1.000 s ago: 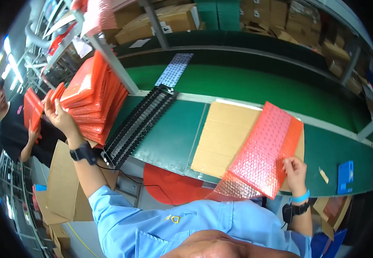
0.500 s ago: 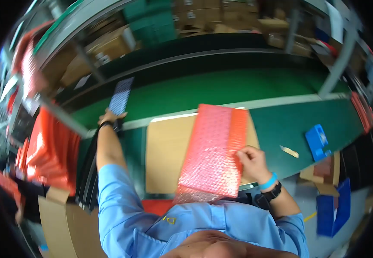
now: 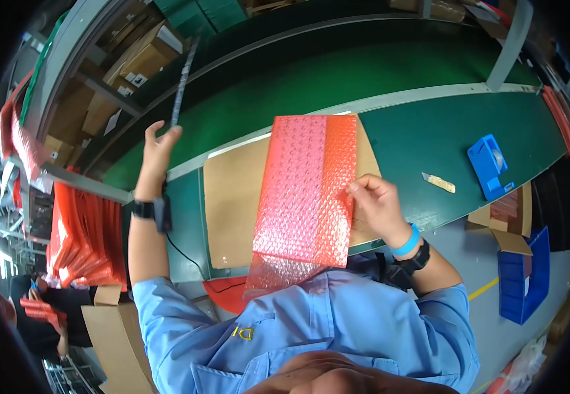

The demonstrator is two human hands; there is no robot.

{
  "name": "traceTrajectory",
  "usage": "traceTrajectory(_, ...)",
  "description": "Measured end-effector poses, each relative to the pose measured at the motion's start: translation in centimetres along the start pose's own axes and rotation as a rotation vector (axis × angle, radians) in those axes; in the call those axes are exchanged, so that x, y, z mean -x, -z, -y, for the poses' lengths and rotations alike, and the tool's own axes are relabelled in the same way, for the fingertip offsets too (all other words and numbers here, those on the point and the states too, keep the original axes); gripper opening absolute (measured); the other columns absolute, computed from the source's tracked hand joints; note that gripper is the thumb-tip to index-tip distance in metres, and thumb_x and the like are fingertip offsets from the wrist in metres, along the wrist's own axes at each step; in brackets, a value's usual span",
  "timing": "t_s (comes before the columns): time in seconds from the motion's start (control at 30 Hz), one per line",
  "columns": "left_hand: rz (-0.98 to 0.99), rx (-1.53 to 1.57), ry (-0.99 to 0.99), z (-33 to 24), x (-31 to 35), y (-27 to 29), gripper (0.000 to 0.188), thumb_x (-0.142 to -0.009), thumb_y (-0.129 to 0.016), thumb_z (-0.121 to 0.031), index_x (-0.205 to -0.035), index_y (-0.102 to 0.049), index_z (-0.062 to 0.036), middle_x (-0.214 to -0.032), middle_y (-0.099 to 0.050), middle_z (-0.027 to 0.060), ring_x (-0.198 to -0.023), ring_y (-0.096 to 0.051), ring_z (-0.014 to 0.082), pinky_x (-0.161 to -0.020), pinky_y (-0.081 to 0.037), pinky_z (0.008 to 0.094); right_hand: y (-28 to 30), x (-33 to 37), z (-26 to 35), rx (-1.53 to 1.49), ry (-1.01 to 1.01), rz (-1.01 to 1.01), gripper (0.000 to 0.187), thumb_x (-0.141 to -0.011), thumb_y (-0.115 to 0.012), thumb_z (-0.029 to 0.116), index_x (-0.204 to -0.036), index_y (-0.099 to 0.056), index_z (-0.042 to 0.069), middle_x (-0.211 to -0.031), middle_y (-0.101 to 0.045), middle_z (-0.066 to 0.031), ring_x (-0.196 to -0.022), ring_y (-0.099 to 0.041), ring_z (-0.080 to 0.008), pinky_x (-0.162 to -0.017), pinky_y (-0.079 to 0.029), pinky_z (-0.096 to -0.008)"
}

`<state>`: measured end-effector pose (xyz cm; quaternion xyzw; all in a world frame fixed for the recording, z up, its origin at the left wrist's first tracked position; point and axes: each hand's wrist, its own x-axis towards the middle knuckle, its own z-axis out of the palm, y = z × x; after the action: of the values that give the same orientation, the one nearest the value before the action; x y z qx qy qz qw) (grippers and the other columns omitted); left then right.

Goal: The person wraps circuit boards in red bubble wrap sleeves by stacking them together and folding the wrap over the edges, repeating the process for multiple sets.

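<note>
A red bubble-wrap mailer (image 3: 295, 190) lies over a brown cardboard sheet (image 3: 229, 210), its clear flap end hanging toward my shirt. My right hand (image 3: 380, 203) is closed, thumb and fingers pinching the mailer's right edge. My left hand (image 3: 157, 154) is stretched out at the far left by the conveyor, thumb and index finger spread apart. Just past its thumb stands a narrow bluish-grey patterned packet (image 3: 182, 85), seen nearly edge-on and somewhat blurred. The packet's near end comes close to the thumb; whether they touch is hard to see.
A utility knife (image 3: 439, 182) and a blue tape dispenser (image 3: 488, 167) lie on the green table at the right. Stacked red mailers (image 3: 85, 236) stand at the left. Behind the table runs a green conveyor (image 3: 311, 82). Another person (image 3: 45, 312) holds something red at the lower left.
My left fingers have spread, and the packet has turned from face-on to nearly edge-on. My right hand keeps its pinch on the bubble mailer. The whole view has shifted.
</note>
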<state>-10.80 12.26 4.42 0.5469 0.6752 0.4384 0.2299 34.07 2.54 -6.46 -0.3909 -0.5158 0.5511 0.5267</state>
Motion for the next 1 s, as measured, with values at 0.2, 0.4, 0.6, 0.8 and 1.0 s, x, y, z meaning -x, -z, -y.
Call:
traceTrajectory(0.2, -0.073, -0.493, -0.630, -9.5, 21.2, -4.8, 0.103, -0.056, -0.093, -0.032, -0.137, -0.038, -0.0025, -0.131, -0.051, 0.0300, -0.118, -0.056, 0.0392, -0.102, -0.044, 0.0445, -2.2, -0.5, 10.9, -0.227, -0.236, 0.487, 0.015, -0.099, -0.060, 0.012, -0.106, -0.064, -0.001, -0.082, -0.066, -0.0014, -0.067, -0.057, -0.0055, -0.054, -0.043, -0.0198)
traceTrajectory(0.4, -0.210, -0.309, -0.629, -6.7, 26.7, -8.5, 0.104, -0.061, -0.093, -0.031, -0.142, -0.035, -0.0022, -0.140, -0.047, 0.0274, -0.128, -0.049, 0.0391, -0.104, -0.042, 0.0470, -4.5, -0.1, 11.6, 0.032, -0.182, 0.754, 0.020, -0.100, -0.058, 0.012, -0.115, -0.061, -0.001, -0.086, -0.067, -0.0076, -0.074, -0.064, -0.0096, -0.058, -0.047, -0.0222)
traceTrajectory(0.6, -0.204, -0.045, -0.311, 1.5, 29.2, -9.1, 0.058, -0.071, -0.087, -0.023, -0.121, -0.064, -0.0027, -0.123, -0.063, 0.0185, -0.114, -0.059, 0.0347, -0.099, -0.045, 0.0416, -3.4, -7.3, 11.4, 1.200, 1.210, 0.480, 0.043, -0.086, -0.065, 0.000, -0.129, -0.060, 0.005, -0.108, -0.071, -0.0183, -0.087, -0.071, -0.0281, -0.074, -0.059, -0.0378)
traceTrajectory(0.8, -0.166, -0.216, -0.292, 1.2, 29.7, -9.8, 0.044, -0.068, -0.086, -0.019, -0.108, -0.073, -0.0050, -0.108, -0.070, 0.0112, -0.099, -0.061, 0.0313, -0.090, -0.048, 0.0392, -3.0, -9.6, 4.5, 1.507, 1.118, 0.529, 0.058, -0.077, -0.062, -0.007, -0.134, -0.059, 0.007, -0.124, -0.064, -0.0241, -0.095, -0.070, -0.0326, -0.080, -0.059, -0.0394)
traceTrajectory(1.0, -0.236, -0.216, -0.329, 1.8, 29.8, -10.0, 0.047, -0.066, -0.087, -0.019, -0.109, -0.073, -0.0057, -0.107, -0.070, 0.0092, -0.096, -0.061, 0.0287, -0.087, -0.049, 0.0382, -2.3, -10.4, 2.0, 1.441, 1.228, 0.524, 0.056, -0.078, -0.058, -0.006, -0.133, -0.060, 0.008, -0.128, -0.063, -0.0216, -0.095, -0.070, -0.0314, -0.079, -0.059, -0.0381)
